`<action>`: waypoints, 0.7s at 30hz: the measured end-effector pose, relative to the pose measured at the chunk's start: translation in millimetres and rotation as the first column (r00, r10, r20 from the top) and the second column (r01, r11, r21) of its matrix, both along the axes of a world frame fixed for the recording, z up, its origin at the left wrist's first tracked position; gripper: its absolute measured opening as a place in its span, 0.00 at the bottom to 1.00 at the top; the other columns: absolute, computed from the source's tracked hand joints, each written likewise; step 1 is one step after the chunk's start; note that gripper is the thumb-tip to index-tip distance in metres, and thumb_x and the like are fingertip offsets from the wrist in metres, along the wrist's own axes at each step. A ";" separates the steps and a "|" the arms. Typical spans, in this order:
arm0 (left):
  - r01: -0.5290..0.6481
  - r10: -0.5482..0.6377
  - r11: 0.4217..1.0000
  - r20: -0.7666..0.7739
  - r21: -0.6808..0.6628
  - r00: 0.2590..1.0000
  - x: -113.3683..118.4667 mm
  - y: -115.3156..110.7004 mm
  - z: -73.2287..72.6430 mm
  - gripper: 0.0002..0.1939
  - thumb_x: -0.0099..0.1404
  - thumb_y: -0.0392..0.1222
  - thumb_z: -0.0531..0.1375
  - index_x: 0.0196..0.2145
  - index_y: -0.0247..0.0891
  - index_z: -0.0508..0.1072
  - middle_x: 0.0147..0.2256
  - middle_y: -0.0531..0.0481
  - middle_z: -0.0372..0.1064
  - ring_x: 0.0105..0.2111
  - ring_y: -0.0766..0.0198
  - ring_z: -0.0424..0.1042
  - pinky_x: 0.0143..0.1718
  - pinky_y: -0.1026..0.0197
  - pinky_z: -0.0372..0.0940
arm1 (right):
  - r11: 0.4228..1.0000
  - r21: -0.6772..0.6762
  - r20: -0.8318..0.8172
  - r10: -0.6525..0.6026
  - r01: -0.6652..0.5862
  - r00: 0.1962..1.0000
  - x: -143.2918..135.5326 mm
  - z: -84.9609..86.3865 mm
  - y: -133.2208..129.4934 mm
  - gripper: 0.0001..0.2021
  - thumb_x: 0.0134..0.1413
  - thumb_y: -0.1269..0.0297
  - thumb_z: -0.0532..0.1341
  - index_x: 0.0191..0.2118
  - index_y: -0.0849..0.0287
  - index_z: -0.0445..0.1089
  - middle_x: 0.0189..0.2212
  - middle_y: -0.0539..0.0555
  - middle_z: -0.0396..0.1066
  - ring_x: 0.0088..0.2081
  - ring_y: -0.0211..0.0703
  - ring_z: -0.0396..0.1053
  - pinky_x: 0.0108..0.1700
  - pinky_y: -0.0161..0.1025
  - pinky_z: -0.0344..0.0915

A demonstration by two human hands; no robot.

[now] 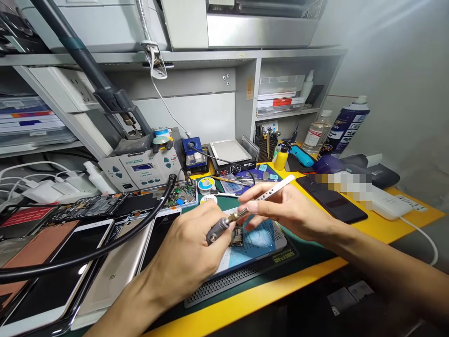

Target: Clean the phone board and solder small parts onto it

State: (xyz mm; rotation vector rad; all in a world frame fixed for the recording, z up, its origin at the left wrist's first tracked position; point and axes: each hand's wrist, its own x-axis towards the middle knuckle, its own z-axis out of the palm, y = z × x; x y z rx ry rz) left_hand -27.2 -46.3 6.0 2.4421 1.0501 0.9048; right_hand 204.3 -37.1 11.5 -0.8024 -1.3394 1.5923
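My left hand point(189, 241) is closed around a short grey pen-like tool point(218, 230) with a brass collar; its exact kind is unclear. The tool points up and to the right. My right hand point(284, 208) holds silver tweezers point(275, 188) with a row of holes, their broad end sticking out up and right. Its fingertips are at the tool's metal front end, which they partly hide. Beneath both hands, a small circuit board point(238, 236) lies on a blue and white flat plate point(261, 241), partly covered by my left hand.
Several phones point(110, 276) lie at the left, with a black hose point(140, 231) across them. Behind stand a hot-air station point(142, 168), solder reel point(206, 184) and yellow bottle point(281, 159). At the right are a black phone point(331, 199), power strip point(368, 194) and spray can point(345, 126).
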 end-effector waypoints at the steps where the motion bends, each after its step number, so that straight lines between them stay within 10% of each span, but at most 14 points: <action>1: 0.004 -0.004 1.000 -0.006 0.012 1.000 0.9 3.1 0.5 0.16 0.76 0.39 0.55 0.28 0.39 0.70 0.29 0.54 0.65 0.29 0.67 0.64 0.34 0.61 0.59 | 1.000 -0.002 0.054 0.007 -0.007 0.999 -1.1 1.5 1.8 0.14 0.52 0.59 0.78 0.40 0.62 0.80 0.29 0.52 0.81 0.29 0.42 0.81 0.31 0.35 0.80; 5: 0.035 -0.034 0.999 -0.049 0.019 0.998 2.4 13.1 2.7 0.14 0.76 0.40 0.55 0.31 0.39 0.75 0.31 0.52 0.70 0.32 0.64 0.69 0.35 0.60 0.61 | 0.992 -0.090 0.163 0.104 -0.091 0.981 -2.6 3.0 12.6 0.13 0.51 0.60 0.77 0.33 0.64 0.78 0.21 0.49 0.75 0.16 0.37 0.70 0.15 0.30 0.68; 13: 0.019 0.010 0.995 -0.286 0.097 0.958 -16.8 1.1 -0.1 0.11 0.80 0.47 0.53 0.52 0.49 0.74 0.40 0.58 0.80 0.34 0.64 0.80 0.34 0.61 0.66 | 0.981 -0.184 -0.034 0.059 -0.065 0.998 9.8 -9.7 25.0 0.07 0.48 0.67 0.72 0.30 0.64 0.75 0.26 0.55 0.80 0.21 0.40 0.76 0.20 0.31 0.74; 21: 0.089 0.034 0.935 -0.336 0.342 0.941 -11.8 -3.2 -12.2 0.11 0.79 0.38 0.50 0.44 0.44 0.71 0.34 0.53 0.80 0.28 0.60 0.79 0.28 0.59 0.67 | 0.966 -0.256 -0.192 -0.013 -0.037 0.981 9.6 -22.8 15.9 0.08 0.49 0.69 0.72 0.29 0.62 0.72 0.24 0.55 0.81 0.18 0.38 0.74 0.13 0.26 0.65</action>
